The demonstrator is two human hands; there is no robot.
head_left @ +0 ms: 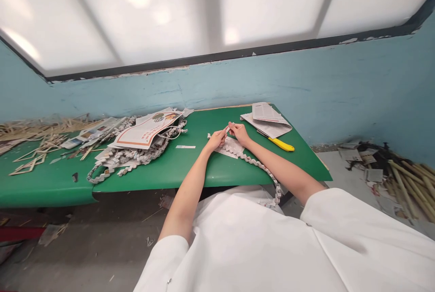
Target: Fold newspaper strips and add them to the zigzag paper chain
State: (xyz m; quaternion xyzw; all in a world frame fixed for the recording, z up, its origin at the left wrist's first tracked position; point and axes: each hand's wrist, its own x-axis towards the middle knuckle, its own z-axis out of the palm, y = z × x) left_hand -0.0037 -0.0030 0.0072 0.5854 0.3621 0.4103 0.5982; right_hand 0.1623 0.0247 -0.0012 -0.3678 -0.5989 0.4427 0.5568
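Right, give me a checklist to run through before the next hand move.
1. Left grip and right grip both pinching the small paper strip: ok, they meet at it.
2. Paper chain wholly on the green table: not ok, it runs over the front edge.
3. Loose strip lying flat, left of the hands: ok.
4. Yellow handle apart from both hands: ok.
5. State of its other end, by the newspaper: cannot tell, not clearly visible.

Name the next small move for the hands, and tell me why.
Probably press a fold into the small pale strip: the left hand and right hand appear to pinch it between them, and the zigzag paper chain close by seems made of folded pieces.
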